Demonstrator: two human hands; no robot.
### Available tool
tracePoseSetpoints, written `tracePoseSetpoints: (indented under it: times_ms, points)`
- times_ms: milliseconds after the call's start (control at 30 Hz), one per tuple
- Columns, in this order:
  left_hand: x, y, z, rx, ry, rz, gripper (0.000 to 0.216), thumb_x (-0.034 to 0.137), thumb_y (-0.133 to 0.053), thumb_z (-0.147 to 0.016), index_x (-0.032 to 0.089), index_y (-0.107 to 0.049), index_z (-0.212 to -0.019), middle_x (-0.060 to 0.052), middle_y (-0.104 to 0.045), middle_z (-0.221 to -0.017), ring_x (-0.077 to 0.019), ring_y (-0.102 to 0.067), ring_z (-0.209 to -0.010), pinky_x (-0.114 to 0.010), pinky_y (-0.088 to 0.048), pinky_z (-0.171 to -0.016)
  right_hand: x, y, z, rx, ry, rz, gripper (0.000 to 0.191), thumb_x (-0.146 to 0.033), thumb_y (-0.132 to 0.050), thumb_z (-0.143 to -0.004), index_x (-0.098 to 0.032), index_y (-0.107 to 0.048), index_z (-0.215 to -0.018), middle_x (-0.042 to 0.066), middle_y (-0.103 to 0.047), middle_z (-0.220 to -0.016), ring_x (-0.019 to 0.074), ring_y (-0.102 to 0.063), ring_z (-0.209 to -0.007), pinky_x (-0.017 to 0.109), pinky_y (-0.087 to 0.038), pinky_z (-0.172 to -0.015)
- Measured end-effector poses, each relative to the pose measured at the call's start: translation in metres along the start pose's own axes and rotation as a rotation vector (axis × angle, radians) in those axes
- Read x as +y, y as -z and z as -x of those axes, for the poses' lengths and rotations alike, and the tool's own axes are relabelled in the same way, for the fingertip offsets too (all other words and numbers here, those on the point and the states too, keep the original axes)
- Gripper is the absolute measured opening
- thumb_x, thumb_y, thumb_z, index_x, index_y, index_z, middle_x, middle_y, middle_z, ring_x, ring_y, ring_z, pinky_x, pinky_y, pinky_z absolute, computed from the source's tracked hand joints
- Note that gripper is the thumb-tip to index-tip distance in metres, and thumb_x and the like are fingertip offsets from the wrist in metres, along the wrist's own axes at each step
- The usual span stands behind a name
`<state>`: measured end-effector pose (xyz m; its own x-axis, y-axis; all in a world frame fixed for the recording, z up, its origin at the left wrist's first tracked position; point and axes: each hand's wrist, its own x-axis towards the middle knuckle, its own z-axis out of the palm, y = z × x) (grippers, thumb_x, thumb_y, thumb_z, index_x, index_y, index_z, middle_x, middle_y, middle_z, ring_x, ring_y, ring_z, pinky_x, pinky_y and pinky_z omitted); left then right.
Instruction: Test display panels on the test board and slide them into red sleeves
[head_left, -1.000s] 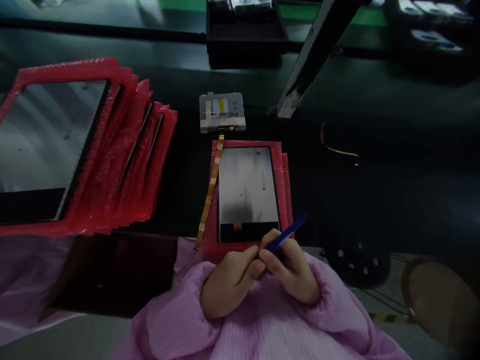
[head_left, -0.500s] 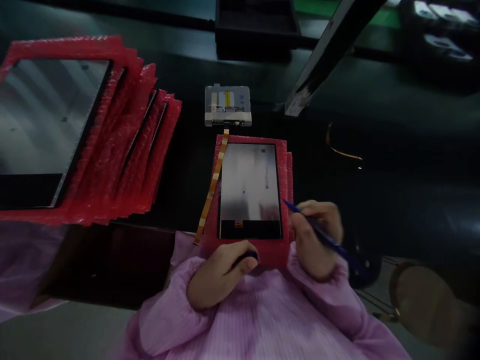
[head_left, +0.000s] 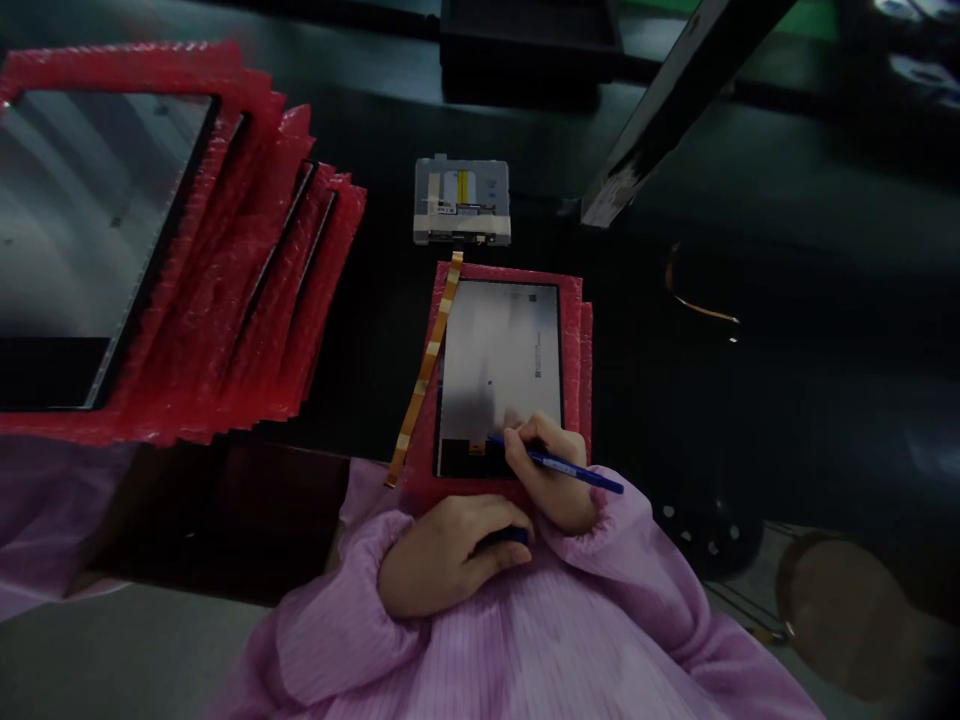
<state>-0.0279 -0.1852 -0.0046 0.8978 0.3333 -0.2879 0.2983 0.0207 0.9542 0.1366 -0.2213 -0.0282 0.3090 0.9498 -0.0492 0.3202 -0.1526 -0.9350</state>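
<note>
A grey display panel [head_left: 499, 350] lies on a red bubble-wrap sleeve [head_left: 571, 350] at the near edge of the dark bench. My right hand [head_left: 551, 470] is closed on a blue pen [head_left: 570, 468], whose tip touches the panel's dark lower strip. My left hand [head_left: 450, 552] rests just below the sleeve, curled around a small dark blue thing, apparently the pen's cap [head_left: 506, 537]. An orange flex ribbon [head_left: 424, 372] runs along the sleeve's left side up to a small grey module [head_left: 462, 200].
A fanned stack of larger panels in red bubble wrap [head_left: 225, 270] fills the left. A black tray [head_left: 525, 50] stands at the back, a dark slanted bar [head_left: 660, 110] at the upper right. A thin orange wire [head_left: 701, 305] lies right of the sleeve.
My right hand pulled the pen away from my left hand, swung out to the right, then came back onto the panel's lower edge. My left hand kept the dark cap.
</note>
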Motion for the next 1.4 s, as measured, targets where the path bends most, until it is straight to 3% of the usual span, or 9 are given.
tracePoseSetpoints:
  times_ms: [200, 400, 600, 833, 967, 1067, 1200, 1300, 1400]
  points:
    - [0.001, 0.001, 0.000, 0.001, 0.010, 0.019, 0.030, 0.042, -0.050, -0.093, 0.017, -0.065, -0.100, -0.002, -0.067, -0.097, -0.0103, -0.060, -0.088, -0.020, -0.044, -0.080, -0.003, -0.001, -0.002, -0.016, -0.027, -0.034, 0.030, -0.028, -0.057, -0.088, -0.016, -0.044, -0.064, -0.004, -0.042, -0.056, 0.0055, -0.035, -0.051, 0.021, -0.028, -0.049]
    - [0.000, 0.001, 0.000, 0.086, 0.057, 0.115, 0.031, 0.043, -0.052, -0.091, 0.016, -0.065, -0.099, -0.002, -0.067, -0.092, -0.0094, -0.058, -0.081, -0.018, -0.043, -0.076, -0.004, 0.006, 0.001, 0.087, -0.055, -0.301, 0.031, -0.035, -0.048, -0.092, -0.019, -0.034, -0.069, -0.005, -0.041, -0.053, 0.0060, -0.035, -0.044, 0.019, -0.028, -0.044]
    - [-0.001, 0.002, 0.002, 0.199, 0.076, 0.212, 0.038, 0.049, -0.051, -0.091, 0.019, -0.067, -0.107, -0.001, -0.066, -0.092, -0.0084, -0.056, -0.076, -0.018, -0.042, -0.071, -0.008, 0.019, 0.015, -0.129, -0.204, -0.781, 0.034, -0.033, -0.057, -0.088, -0.018, -0.033, -0.069, -0.007, -0.039, -0.048, 0.0039, -0.030, -0.038, 0.017, -0.021, -0.039]
    - [0.002, 0.000, 0.003, 0.102, 0.045, 0.198, 0.040, 0.050, -0.046, -0.092, 0.017, -0.059, -0.111, -0.005, -0.067, -0.102, -0.0119, -0.062, -0.091, -0.022, -0.046, -0.081, -0.012, 0.016, 0.028, -0.262, -0.142, -0.567, 0.033, -0.035, -0.052, -0.094, -0.017, -0.038, -0.071, -0.004, -0.040, -0.057, 0.0065, -0.036, -0.050, 0.019, -0.027, -0.047]
    - [0.005, -0.007, 0.008, 0.171, -0.016, 0.135, 0.043, 0.053, -0.039, -0.094, 0.018, -0.038, -0.120, -0.006, -0.068, -0.095, -0.0125, -0.066, -0.083, -0.024, -0.049, -0.075, -0.021, 0.006, 0.041, -0.198, -0.011, -0.406, 0.026, -0.044, -0.034, -0.099, -0.020, -0.047, -0.098, 0.004, -0.045, -0.091, 0.0136, -0.046, -0.081, 0.027, -0.043, -0.072]
    - [0.010, -0.012, 0.009, 0.220, -0.148, 0.015, 0.034, 0.046, -0.038, -0.096, 0.022, -0.033, -0.119, -0.007, -0.068, -0.104, -0.0126, -0.068, -0.088, -0.022, -0.052, -0.074, -0.027, 0.002, 0.048, -0.270, 0.061, -0.388, 0.029, -0.043, -0.029, -0.100, -0.028, -0.042, -0.121, 0.005, -0.046, -0.110, 0.0164, -0.049, -0.099, 0.030, -0.044, -0.086]
    - [0.015, -0.015, 0.005, 0.231, -0.225, -0.083, 0.036, 0.041, -0.037, -0.098, 0.023, -0.030, -0.128, -0.005, -0.070, -0.105, -0.0121, -0.069, -0.093, -0.021, -0.054, -0.075, -0.032, 0.006, 0.047, -0.332, 0.093, -0.348, 0.035, -0.037, -0.032, -0.099, -0.031, -0.041, -0.133, 0.005, -0.047, -0.121, 0.0167, -0.047, -0.113, 0.029, -0.043, -0.095]
    - [0.015, -0.007, 0.008, 0.320, -0.208, -0.206, 0.047, 0.047, -0.040, -0.095, 0.023, -0.033, -0.135, -0.008, -0.064, -0.123, -0.0129, -0.064, -0.110, -0.024, -0.051, -0.091, -0.029, 0.020, 0.031, -0.249, 0.013, -0.379, 0.029, -0.031, -0.038, -0.096, -0.025, -0.052, -0.121, 0.004, -0.052, -0.104, 0.0147, -0.053, -0.097, 0.026, -0.047, -0.082]
    - [0.011, 0.014, 0.030, 0.572, -0.004, -0.297, 0.041, 0.050, -0.046, -0.092, 0.021, -0.055, -0.120, -0.005, -0.066, -0.113, -0.0137, -0.064, -0.102, -0.022, -0.049, -0.089, -0.019, 0.048, 0.001, 0.055, -0.102, -0.308, 0.016, -0.030, -0.046, -0.091, -0.021, -0.054, -0.101, -0.002, -0.047, -0.070, 0.0100, -0.044, -0.059, 0.021, -0.037, -0.053]
